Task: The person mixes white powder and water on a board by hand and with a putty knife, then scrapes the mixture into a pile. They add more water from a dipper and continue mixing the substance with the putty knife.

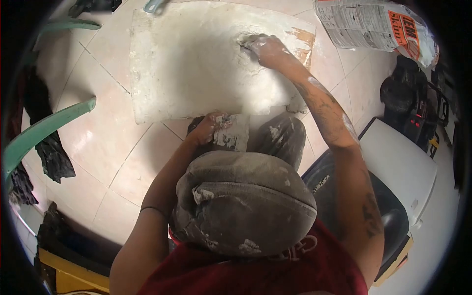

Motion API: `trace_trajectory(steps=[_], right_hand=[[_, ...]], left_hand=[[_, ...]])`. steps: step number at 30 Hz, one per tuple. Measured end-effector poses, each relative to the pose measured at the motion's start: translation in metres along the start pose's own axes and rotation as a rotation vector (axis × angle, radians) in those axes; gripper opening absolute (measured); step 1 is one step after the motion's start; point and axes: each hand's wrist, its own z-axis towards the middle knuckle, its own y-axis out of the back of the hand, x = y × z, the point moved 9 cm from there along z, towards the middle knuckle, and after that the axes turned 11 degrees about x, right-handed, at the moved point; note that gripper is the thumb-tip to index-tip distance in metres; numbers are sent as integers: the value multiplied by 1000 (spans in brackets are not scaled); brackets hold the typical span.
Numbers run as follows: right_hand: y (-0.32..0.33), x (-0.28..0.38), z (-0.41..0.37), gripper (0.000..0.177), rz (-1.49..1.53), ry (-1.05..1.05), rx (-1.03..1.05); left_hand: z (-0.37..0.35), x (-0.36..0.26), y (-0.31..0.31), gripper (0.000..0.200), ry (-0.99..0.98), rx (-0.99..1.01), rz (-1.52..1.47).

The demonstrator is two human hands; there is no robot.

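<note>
A large white board [191,64], coated with plaster-like material, lies in front of me on the tiled floor. My right hand [265,49] is on its upper right part, whitened with residue, fingers curled and pressed down. Around the fingertips the coating is rough and ridged; I cannot tell what they hold. Below the board's near edge, between my knees, my left hand [209,127] is closed on the left side of a flat, plaster-smeared rectangular piece [232,133]. Bare brown material [304,42] shows at the board's right end.
A printed plastic bag [366,24] lies at the upper right, near black equipment [405,93]. Beside my right arm stands a white and dark case [398,167]. Green curved bars [54,128] reach in from the left, near dark cloth [51,152]. A bluish handle [153,5] overlaps the board's far edge.
</note>
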Motion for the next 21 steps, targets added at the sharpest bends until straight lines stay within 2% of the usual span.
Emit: trace_trajectory(steps=[1, 4, 5, 7, 8, 10, 12, 14, 16, 19, 21], right_hand=[[2, 5, -5, 30, 4, 70, -56], [20, 2, -31, 37, 79, 125, -321], [18, -5, -30, 43, 132, 143, -323], [29, -5, -46, 41, 166, 106, -316], [32, -3, -53, 40, 185, 85, -313], [35, 11, -65, 33, 78, 152, -439], [32, 22, -66, 27, 14, 208, -515], [32, 27, -56, 21, -17, 255, -539], [35, 38, -43, 20, -80, 282, -451], [30, 52, -31, 20, -222, 323, -439], [25, 53, -27, 20, -249, 338, -445]], left_hand=[[-1, -3, -3, 34, -16, 0, -38], [-4, -18, -11, 36, -39, -6, 144], [-5, -16, -13, 37, -24, 4, 203], [-3, -18, -12, 38, -2, 25, 332], [-4, -17, -10, 38, 3, -28, 308], [-7, -21, -9, 36, 12, -135, 269], [-9, -44, -15, 39, -397, -61, 1086], [-5, -25, -2, 41, -440, -59, 1183], [5, 4, 26, 42, -115, -140, 555], [2, -5, 7, 45, -46, -90, 298], [2, -4, 11, 42, -74, -109, 317]])
